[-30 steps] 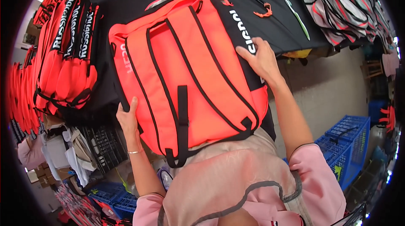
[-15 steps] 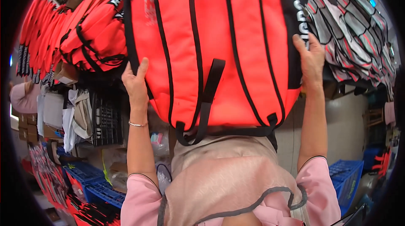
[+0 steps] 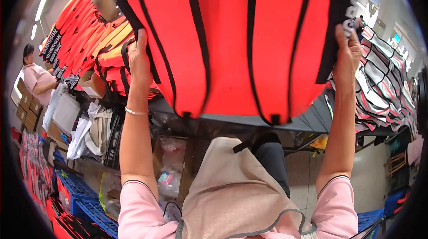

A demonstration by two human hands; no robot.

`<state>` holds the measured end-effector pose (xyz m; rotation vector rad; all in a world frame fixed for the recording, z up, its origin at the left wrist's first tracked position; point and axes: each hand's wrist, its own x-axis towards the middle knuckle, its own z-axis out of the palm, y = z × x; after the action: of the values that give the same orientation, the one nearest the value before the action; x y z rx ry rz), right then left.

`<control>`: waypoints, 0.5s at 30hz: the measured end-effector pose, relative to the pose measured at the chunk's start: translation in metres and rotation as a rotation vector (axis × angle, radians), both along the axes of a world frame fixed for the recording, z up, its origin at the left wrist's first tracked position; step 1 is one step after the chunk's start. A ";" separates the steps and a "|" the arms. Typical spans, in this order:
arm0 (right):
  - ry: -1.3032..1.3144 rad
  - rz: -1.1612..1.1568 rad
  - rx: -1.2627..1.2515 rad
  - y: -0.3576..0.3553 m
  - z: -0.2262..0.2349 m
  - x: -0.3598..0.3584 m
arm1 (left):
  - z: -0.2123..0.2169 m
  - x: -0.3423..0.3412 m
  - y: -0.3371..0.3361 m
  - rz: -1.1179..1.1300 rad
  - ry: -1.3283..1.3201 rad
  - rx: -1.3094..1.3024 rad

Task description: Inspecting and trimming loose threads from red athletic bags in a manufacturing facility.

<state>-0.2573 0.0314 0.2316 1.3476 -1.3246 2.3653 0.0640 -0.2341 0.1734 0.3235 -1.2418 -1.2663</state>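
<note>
A large bright red backpack (image 3: 227,51) with black edging is held up in front of me, its two shoulder straps facing me. Its upper part runs out of the picture. My left hand (image 3: 140,60), with a bracelet at the wrist, is closed on the backpack's left side edge. On the opposite side, my right hand (image 3: 347,56) grips the black side panel with white lettering, thumb toward me. Fingers of both hands are partly hidden behind the bag. Short black strap ends hang at its bottom.
A dark table (image 3: 178,109) lies beneath the backpack. Stacked red bags (image 3: 78,25) are at the left, grey-and-white pieces (image 3: 383,87) at the right. Blue crates (image 3: 96,219) and a black crate (image 3: 115,143) stand low left. Another person (image 3: 38,76) stands far left.
Both hands have raised the backpack up and away from me, so its bottom edge is higher and the table shows beneath. My view has tilted up, bringing the other person into sight.
</note>
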 end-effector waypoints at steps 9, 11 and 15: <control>0.014 -0.369 0.533 0.003 -0.026 -0.009 | -0.030 0.005 -0.009 -0.133 -0.404 0.286; -0.017 -0.346 0.646 0.002 -0.055 -0.026 | -0.053 0.000 -0.025 -0.099 -0.426 0.290; -0.143 -0.134 0.340 0.007 -0.117 -0.039 | -0.110 -0.016 -0.039 -0.153 -0.585 0.407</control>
<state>-0.2960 0.0381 0.1142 1.1328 -1.8630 2.2572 0.0484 -0.2726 0.0629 0.9614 -1.5061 -1.6226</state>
